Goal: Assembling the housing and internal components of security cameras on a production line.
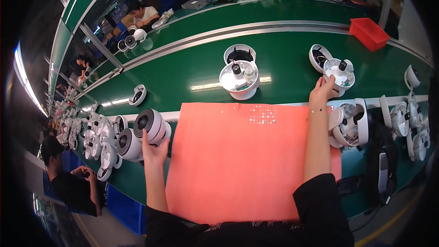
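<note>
My left hand (156, 150) grips a closed white dome camera (157, 127) with a dark round face, at the left edge of the pink mat (233, 164). Right against it stands a second closed dome camera (129, 145). At the far right, my right hand (323, 90) has its fingers round the side of an opened white camera housing (337, 78). Inside that housing a black lens and a clear part show, and its cover (318, 57) leans behind it. Another opened camera housing (238, 80) stands beyond the mat, with its cover (240, 51) behind.
Small screws (263, 114) lie in rows on the mat's far edge. Several opened housings (348, 126) stand at right, near a black bag (383, 169). A red bin (368, 34) sits far right. More camera parts (98, 139) crowd the left, where a co-worker (68, 183) sits.
</note>
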Available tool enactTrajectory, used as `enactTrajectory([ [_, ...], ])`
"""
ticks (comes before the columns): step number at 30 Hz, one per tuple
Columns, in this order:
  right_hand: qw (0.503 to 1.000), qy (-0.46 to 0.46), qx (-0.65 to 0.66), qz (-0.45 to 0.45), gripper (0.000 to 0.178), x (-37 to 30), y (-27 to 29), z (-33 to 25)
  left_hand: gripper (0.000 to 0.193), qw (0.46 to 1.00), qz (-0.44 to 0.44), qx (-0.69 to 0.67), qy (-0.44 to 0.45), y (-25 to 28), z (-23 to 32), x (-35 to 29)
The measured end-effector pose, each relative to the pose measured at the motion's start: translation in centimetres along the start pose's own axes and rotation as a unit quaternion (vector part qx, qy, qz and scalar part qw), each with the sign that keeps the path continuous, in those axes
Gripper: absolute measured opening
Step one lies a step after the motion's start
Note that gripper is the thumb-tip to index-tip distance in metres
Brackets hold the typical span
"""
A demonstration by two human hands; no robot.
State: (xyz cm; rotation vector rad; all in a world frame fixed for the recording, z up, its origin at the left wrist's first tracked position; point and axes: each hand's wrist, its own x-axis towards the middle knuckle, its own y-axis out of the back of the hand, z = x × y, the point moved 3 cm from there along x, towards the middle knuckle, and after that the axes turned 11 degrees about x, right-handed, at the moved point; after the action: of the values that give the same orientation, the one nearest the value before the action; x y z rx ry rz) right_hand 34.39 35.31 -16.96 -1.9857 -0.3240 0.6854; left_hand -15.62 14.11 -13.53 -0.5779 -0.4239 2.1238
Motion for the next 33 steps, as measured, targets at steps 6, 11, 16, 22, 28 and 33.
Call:
enactTrajectory([
  [6, 0.999, -0.005, 0.013, -0.029, 0.062, -1.0, 0.4, -0.8, 0.058, 0.959, -0.215, 0.094, 0.158, -15.7, -6.8, -3.3],
  [11, 0.991, -0.07, 0.01, -0.113, 0.057, -3.2, -0.6, 0.0, 0.064, 0.955, -0.224, 0.048, 0.189, -22.5, -16.0, 4.4],
  [16, 0.977, -0.108, 0.012, -0.181, 0.059, -4.9, -1.7, -0.7, 0.063, 0.971, -0.225, 0.044, 0.066, -24.0, -16.4, 3.6],
  [22, 0.954, -0.199, -0.027, -0.224, 0.057, -7.1, -2.4, 0.1, 0.054, 0.968, -0.242, 0.064, 0.016, -19.7, -6.6, 0.0],
  [28, 0.877, -0.338, -0.119, -0.32, 0.054, -11.4, -2.0, 2.2, 0.048, 0.984, -0.123, 0.127, -0.025, -10.9, 3.9, -6.0],
  [33, 0.8, -0.452, -0.162, -0.36, 0.053, -17.6, -1.4, 2.3, 0.043, 0.984, -0.123, 0.112, -0.064, -3.1, 6.4, -9.3],
])
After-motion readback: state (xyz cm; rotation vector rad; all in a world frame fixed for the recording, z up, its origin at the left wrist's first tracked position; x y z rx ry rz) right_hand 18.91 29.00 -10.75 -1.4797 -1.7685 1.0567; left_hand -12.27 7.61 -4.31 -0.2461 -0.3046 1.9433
